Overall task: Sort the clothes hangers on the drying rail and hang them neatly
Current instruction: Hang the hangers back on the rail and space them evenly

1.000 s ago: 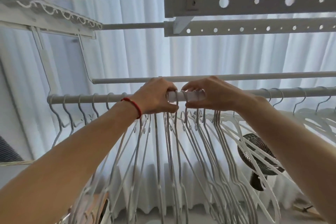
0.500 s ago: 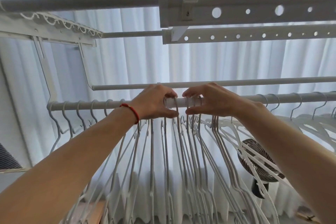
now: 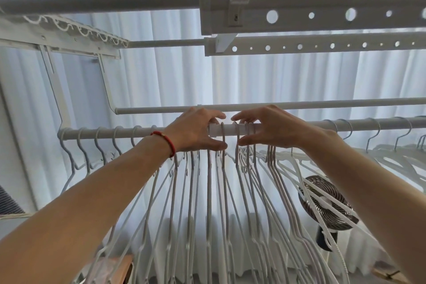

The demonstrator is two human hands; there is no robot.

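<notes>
A white drying rail (image 3: 110,133) runs across the middle of the view. Many thin white hangers (image 3: 208,193) hang from it in a tight bunch under my hands. Several spaced hooks (image 3: 99,138) sit to the left and wider plastic hangers (image 3: 391,157) to the right. My left hand (image 3: 196,130), with a red bracelet on its wrist, curls over the rail, thumb below, on hanger hooks. My right hand (image 3: 272,130) arches over the rail, with fingers and thumb pinching the hanger hooks (image 3: 246,128) next to it. One hook (image 3: 223,132) shows in the gap between my hands.
A second thin rail (image 3: 322,104) runs just behind. Two perforated bars (image 3: 311,16) hang overhead, and a wire-edged frame (image 3: 57,32) sits at the upper left. A dark fan (image 3: 327,205) stands low on the right before white curtains (image 3: 161,71). A wooden item (image 3: 115,267) lies bottom left.
My hands have drawn slightly apart, baring a short stretch of rail with hooks between them. The bunched hangers below hang straighter. The view has tilted a little upward.
</notes>
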